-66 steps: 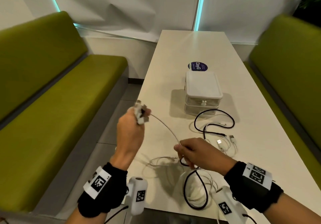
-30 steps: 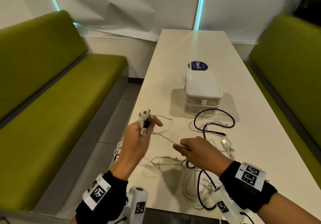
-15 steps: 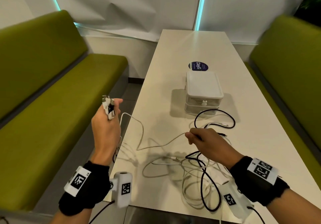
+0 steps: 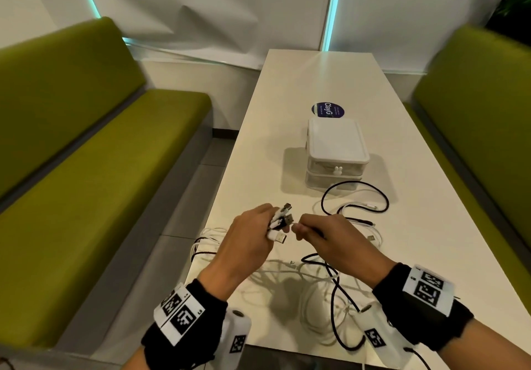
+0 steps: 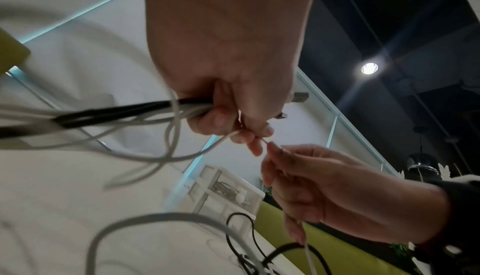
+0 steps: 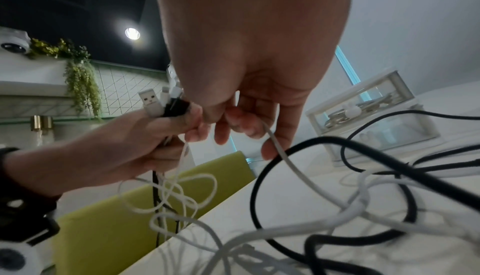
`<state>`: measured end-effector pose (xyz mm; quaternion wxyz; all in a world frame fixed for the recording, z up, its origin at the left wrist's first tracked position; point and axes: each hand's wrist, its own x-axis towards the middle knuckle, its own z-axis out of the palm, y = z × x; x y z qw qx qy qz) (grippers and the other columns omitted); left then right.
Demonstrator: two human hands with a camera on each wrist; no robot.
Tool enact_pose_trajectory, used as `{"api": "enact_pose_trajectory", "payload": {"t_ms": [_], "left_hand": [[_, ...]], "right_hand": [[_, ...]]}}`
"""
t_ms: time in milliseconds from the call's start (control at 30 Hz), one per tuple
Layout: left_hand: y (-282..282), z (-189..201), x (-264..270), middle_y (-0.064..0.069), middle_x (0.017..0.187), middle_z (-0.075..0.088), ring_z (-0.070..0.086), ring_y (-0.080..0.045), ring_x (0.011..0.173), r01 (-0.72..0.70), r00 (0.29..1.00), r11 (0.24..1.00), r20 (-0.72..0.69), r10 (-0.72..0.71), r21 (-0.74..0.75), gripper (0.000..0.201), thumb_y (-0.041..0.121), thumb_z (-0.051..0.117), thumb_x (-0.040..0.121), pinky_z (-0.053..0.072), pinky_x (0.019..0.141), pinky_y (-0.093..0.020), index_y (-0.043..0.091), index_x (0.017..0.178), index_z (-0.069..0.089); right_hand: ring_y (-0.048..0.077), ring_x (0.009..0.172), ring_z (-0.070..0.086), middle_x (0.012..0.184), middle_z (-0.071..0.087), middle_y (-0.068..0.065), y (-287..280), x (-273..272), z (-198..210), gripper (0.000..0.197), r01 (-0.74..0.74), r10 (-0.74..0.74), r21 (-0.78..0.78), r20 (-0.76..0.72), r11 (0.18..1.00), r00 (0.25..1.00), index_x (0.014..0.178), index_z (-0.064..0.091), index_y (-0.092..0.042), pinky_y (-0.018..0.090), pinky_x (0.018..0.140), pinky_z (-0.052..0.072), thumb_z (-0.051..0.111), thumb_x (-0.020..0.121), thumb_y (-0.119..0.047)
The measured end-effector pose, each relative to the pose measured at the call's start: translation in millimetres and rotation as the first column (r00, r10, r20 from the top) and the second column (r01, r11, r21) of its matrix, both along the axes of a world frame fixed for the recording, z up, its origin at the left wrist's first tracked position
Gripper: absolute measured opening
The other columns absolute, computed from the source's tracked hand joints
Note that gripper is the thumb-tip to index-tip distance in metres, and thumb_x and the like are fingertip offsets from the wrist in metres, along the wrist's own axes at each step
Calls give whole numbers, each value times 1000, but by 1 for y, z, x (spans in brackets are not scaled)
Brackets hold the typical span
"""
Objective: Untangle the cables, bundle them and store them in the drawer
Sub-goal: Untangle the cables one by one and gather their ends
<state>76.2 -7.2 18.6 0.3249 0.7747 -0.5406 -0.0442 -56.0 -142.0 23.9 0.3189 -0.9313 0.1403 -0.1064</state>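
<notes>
The left hand (image 4: 247, 236) is raised just above the near part of the white table (image 4: 301, 82), its fingers curled tight round a clutch of cable ends (image 4: 280, 221): white and black plugs stick out past the knuckles towards the far right, and a white USB plug (image 6: 150, 103) stands clear at the near side of the bunch. From the underside of that fist the cords fall away, white and black together, over the table's left edge. The right hand (image 4: 330, 240) is close beside it, fingertips almost meeting the left's. Its thumb and forefinger pinch a thin white cable (image 6: 291, 164) that runs straight across from the left hand's fingertips, and the other fingers are loosely bent beneath. That cable drops from the right hand into the tangle of cables (image 4: 330, 292) spread on the table below both wrists, where white loops lie crossed by a black cable (image 6: 259, 187). Further off, another black loop (image 4: 356, 197) lies just in front of the small white drawer unit (image 4: 336, 145), which stands mid-table with both drawers closed; some coiled cord shows through the upper drawer's clear front (image 6: 363, 111). A round dark sticker (image 4: 327, 110) sits just beyond it, and green benches (image 4: 86, 168) flank the table
</notes>
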Motion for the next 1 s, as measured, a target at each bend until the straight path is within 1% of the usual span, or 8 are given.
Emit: {"api": "enact_pose_trajectory", "payload": {"t_ms": [167, 400, 533, 633, 733, 800, 867, 1000], "left_hand": [[11, 20, 17, 12, 78, 62, 60, -5, 77, -275, 946, 921, -248, 208, -275, 41, -16, 44, 81, 46, 66, -15, 22, 78, 57], [24, 28, 51, 9, 79, 63, 60, -1, 73, -597, 776, 757, -430, 462, -264, 22, 9, 46, 100, 42, 57, -10, 9, 89, 65], [29, 11, 57, 3, 99, 68, 62, -19, 89, -564, 807, 809, -320, 497, -167, 20, 22, 46, 101, 53, 76, -43, 17, 102, 65], [28, 10, 46, 12, 115, 62, 59, -8, 96, -506, 860, 814, -240, 451, -285, 22, 8, 47, 99, 53, 84, -37, 16, 112, 62], [25, 10, 34, 14, 119, 65, 64, -2, 95, -238, 970, 916, -125, 209, -323, 42, -8, 52, 90, 54, 82, -24, 22, 117, 63], [24, 5, 30, 22, 120, 63, 64, 1, 100, -37, 992, 982, -126, 14, -186, 60, -15, 52, 82, 55, 87, -23, 30, 120, 63], [22, -2, 29, 21, 119, 62, 65, -8, 103, 57, 998, 998, -16, -56, 19, 56, -9, 52, 82, 55, 86, -32, 30, 120, 63], [28, -7, 37, 9, 98, 59, 62, -23, 87, -72, 996, 971, 74, 56, 227, 30, 0, 52, 82, 50, 74, -41, 19, 99, 67]], "right_hand": [[-1, 56, 52, 59, 55, -35, -1, -1, -8, 38, 35, -31, 31, -128, 999, 991, 72, 55, -13, 15, 52, 32, 48, 99, -38], [-3, 54, 54, 59, 56, -31, -6, -4, -5, 35, 26, -37, -53, -204, 998, 978, 74, 54, -22, 17, 53, 35, 42, 100, -43], [0, 59, 49, 55, 54, -22, -5, -1, -3, 37, 37, -45, -46, -195, 998, 980, 79, 60, -17, 23, 58, 35, 42, 101, -41], [1, 58, 47, 54, 53, -19, 0, 3, -2, 38, 21, -34, -62, -214, 998, 976, 79, 60, -18, 20, 56, 33, 40, 101, -41], [2, 59, 46, 55, 53, -17, 5, 9, -1, 37, -5, -10, -67, -214, 998, 977, 80, 60, -19, 21, 57, 34, 40, 101, -42], [7, 61, 48, 57, 50, -15, 10, 14, 0, 35, -26, 10, -76, -201, 997, 980, 79, 59, -21, 27, 61, 38, 41, 100, -43], [12, 64, 51, 60, 54, -13, 12, 18, 1, 33, -47, 31, -93, -170, 995, 985, 79, 58, -22, 31, 63, 41, 43, 100, -43], [12, 60, 44, 56, 47, -12, 15, 23, -2, 22, -76, 58, -130, -139, 989, 989, 84, 52, -27, 34, 61, 39, 47, 98, -42]]}}
